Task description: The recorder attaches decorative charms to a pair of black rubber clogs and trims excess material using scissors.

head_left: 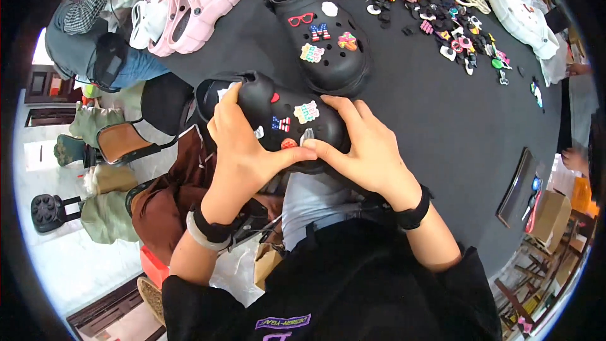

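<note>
A: So what step's this?

B: Looks like seating a small greyish charm [307, 134] in the black clog [285, 102], a bit toward 11 o'clock from centre. Left hand [238, 139] and right hand [372, 148] both pinch the shoe, thumbs meeting by the charm.

A: Next move?

B: Probably calls for firm thumb pressure, fingers [343, 108] bracing. Second clog [328, 45] sits at 12 on the surface [435, 126].
</note>
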The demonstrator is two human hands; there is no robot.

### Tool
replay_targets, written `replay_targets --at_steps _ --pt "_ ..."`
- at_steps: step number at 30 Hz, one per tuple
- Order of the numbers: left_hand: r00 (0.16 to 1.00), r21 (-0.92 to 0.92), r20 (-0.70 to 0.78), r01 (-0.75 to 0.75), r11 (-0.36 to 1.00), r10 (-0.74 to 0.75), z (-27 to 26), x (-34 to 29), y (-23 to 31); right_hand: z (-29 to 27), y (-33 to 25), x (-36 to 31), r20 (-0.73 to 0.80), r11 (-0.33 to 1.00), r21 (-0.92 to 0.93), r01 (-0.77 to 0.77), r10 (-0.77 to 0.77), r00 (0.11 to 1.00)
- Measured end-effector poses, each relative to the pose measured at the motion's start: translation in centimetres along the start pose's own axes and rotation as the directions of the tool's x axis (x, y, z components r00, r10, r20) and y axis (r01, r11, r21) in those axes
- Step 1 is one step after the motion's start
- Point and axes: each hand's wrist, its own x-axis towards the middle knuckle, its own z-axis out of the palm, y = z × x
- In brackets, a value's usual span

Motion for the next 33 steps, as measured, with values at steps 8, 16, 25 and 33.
replay_targets --at_steps 8,16,25,33 --pt "0.999 -0.024 0.033 -0.023 0.999 0.024 0.2 0.5 -1.5 -0.5 0.5 -0.2 0.042 0.996 0.085 -0.023 0.02 0.999" --pt "0.987 -0.145 0.131 0.108 0.984 -0.09 -0.4 0.3 -1.6 -0.6 0.8 -0.5 0.051 0.981 0.187 -0.048 0.039 0.998" --pt "0.984 -0.348 0.157 0.131 0.928 -0.08 -0.6 0.5 -1.0 -0.8 0.9 -0.7 0.109 0.977 0.201 -0.077 0.056 0.992" --pt "0.987 -0.244 0.115 0.137 0.96 -0.112 -0.5 0.1 -1.5 -0.3 0.6 -0.9 0.112 0.968 0.243 -0.055 0.028 0.993"
